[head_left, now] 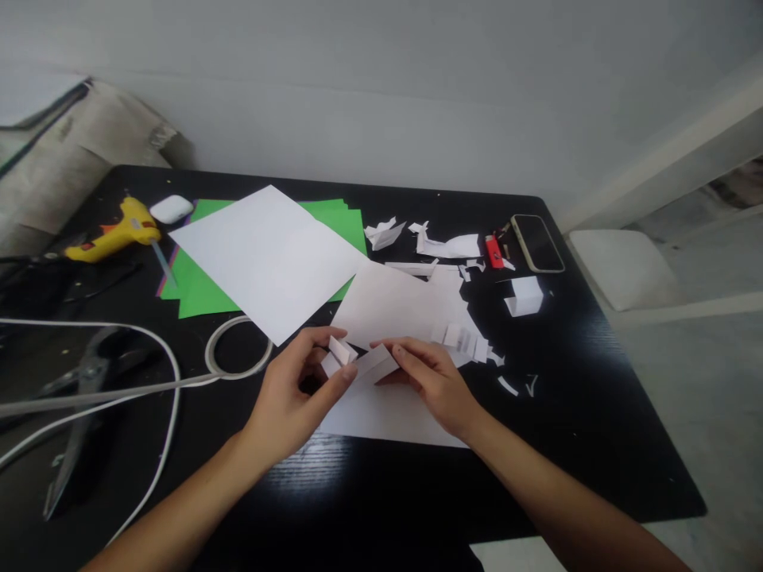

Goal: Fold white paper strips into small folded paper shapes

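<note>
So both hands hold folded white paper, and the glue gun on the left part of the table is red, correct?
Not quite: the glue gun is yellow, not red, as the head view shows. It does lie on the left part of the table, and the left hand and right hand do hold folded white paper.

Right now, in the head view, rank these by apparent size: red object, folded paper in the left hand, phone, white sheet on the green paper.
1. White sheet
2. Phone
3. Red object
Unranked: folded paper; the left hand partly covers it, and it looks nearer the camera.
</note>
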Available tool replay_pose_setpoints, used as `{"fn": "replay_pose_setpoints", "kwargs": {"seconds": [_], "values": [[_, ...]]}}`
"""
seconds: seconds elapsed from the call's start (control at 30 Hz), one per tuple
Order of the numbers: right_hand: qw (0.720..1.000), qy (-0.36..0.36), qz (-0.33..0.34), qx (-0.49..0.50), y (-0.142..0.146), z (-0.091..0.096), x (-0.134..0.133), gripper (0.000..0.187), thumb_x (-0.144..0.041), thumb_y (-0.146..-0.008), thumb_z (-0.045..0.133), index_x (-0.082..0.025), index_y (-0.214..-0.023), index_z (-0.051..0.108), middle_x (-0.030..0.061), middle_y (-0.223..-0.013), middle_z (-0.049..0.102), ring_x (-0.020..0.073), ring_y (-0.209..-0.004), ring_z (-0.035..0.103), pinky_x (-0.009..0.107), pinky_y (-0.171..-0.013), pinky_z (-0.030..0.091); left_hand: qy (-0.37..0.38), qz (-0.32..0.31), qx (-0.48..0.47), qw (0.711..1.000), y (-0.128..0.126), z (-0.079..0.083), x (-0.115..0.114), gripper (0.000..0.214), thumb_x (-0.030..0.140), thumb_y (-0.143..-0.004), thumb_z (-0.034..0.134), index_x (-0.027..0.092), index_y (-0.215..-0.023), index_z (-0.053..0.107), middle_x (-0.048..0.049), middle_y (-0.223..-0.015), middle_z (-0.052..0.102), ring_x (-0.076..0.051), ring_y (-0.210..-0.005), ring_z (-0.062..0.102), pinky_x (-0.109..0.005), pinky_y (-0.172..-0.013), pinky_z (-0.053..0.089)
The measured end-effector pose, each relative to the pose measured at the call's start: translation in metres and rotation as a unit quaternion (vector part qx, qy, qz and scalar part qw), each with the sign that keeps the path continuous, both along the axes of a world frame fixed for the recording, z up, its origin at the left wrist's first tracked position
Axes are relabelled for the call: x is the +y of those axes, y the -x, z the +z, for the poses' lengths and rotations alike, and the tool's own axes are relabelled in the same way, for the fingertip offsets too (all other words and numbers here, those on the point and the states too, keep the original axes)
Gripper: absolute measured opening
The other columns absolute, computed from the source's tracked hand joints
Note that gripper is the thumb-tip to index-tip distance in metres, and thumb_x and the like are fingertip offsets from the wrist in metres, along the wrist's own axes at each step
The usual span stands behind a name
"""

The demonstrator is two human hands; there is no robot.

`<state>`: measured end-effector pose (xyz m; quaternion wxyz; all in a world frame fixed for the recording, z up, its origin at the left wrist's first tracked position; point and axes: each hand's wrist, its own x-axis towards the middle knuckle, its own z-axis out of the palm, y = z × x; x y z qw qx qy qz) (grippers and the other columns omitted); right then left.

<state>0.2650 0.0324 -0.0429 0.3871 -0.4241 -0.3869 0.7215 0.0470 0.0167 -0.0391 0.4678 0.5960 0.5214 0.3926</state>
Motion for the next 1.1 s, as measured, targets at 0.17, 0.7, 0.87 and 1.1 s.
{"fn": "replay_pose_setpoints", "kwargs": {"seconds": [0.17,0.7,0.87,1.1], "values": [[1.0,-0.013,0.012,0.015,-0.0029,-0.0021,0.0008,0.029,-0.028,-0.091,0.071,-0.027,-0.119,0.077,0.0051,-0.11,0.076,0.0224,-0.102,0.071,0.045,-0.097,0.06,-0.033,0.009,0.04,0.999,0.0012,0.0001,0.0017,0.031,0.033,-0.096,0.068,0.023,-0.124,0.062,0.0005,-0.083,0.059,-0.015,-0.074,0.056,-0.029,-0.067,0.047],[0.992,-0.107,0.05,-0.036,-0.0011,-0.0025,-0.0027,0.05,-0.016,-0.089,0.071,-0.029,-0.136,0.06,0.0086,-0.135,0.069,0.0252,-0.124,0.067,0.051,-0.111,0.051,-0.033,-0.007,0.024,0.999,-0.0013,0.0015,0.004,0.029,0.033,-0.096,0.067,0.023,-0.123,0.062,0.0021,-0.082,0.057,-0.014,-0.072,0.056,-0.028,-0.066,0.048],[0.993,-0.101,0.049,-0.035,-0.0015,-0.0023,-0.0033,0.047,-0.015,-0.088,0.07,-0.027,-0.133,0.062,0.0093,-0.134,0.069,0.0247,-0.122,0.067,0.049,-0.108,0.053,-0.04,-0.011,0.03,0.999,-0.0008,0.0011,0.0045,0.029,0.033,-0.097,0.066,0.023,-0.123,0.062,0.0025,-0.081,0.053,-0.014,-0.07,0.053,-0.027,-0.064,0.045],[0.994,-0.092,0.038,-0.032,-0.0017,-0.0027,-0.0029,0.041,-0.021,-0.088,0.074,-0.026,-0.128,0.066,0.0094,-0.127,0.071,0.0252,-0.117,0.069,0.049,-0.105,0.055,-0.033,-0.008,0.026,0.999,-0.0006,0.0013,0.0037,0.028,0.033,-0.096,0.066,0.023,-0.122,0.062,0.002,-0.081,0.054,-0.015,-0.071,0.055,-0.028,-0.065,0.047]]}}
